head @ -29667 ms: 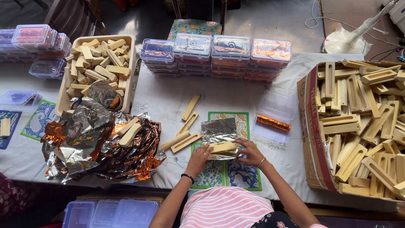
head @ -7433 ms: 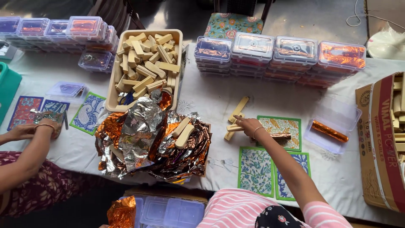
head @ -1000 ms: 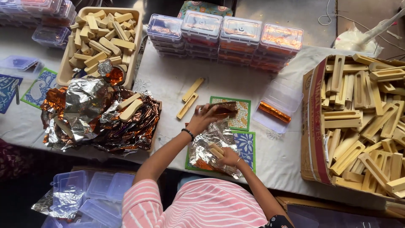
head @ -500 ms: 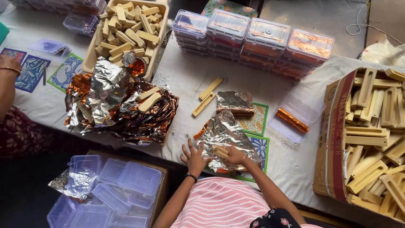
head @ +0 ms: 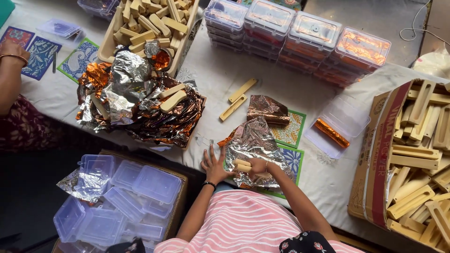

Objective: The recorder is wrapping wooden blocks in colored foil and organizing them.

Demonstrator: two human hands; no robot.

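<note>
Head view, looking down on a cloth-covered table (head: 215, 79). Item: foil sheet (head: 255, 145), silver, crinkled and reflective with a copper-orange underside showing at its left edge, lying near the table's front edge, partly over a printed card (head: 293, 159) with blue and green floral pattern. Item: wooden pieces (head: 243, 166), pale, smooth, bar-shaped, lying on the foil with their long axis running roughly left to right, slightly tilted. Right hand (head: 258, 166): fingers curled, holding the wooden pieces down on the foil. Left hand (head: 214, 165): fingers spread wide, palm flat on the cloth, touching the foil's left edge. Beyond: a foil-wrapped bundle (head: 267, 110), brownish, on a second patterned card; two loose slotted wooden bars (head: 238, 97), long axes diagonal; a copper-foil stick (head: 332, 133) lying diagonally in a clear shallow plastic lid. Left: heap of crumpled silver and copper foil (head: 140, 103) with wooden pieces on top. Far edge: stacked clear lidded boxes (head: 300, 40). Right: cardboard carton (head: 379, 154) full of pale slotted wooden bars. Below the table: empty clear plastic tubs (head: 122, 197). Another person's arm (head: 11, 70) at far left.
</note>
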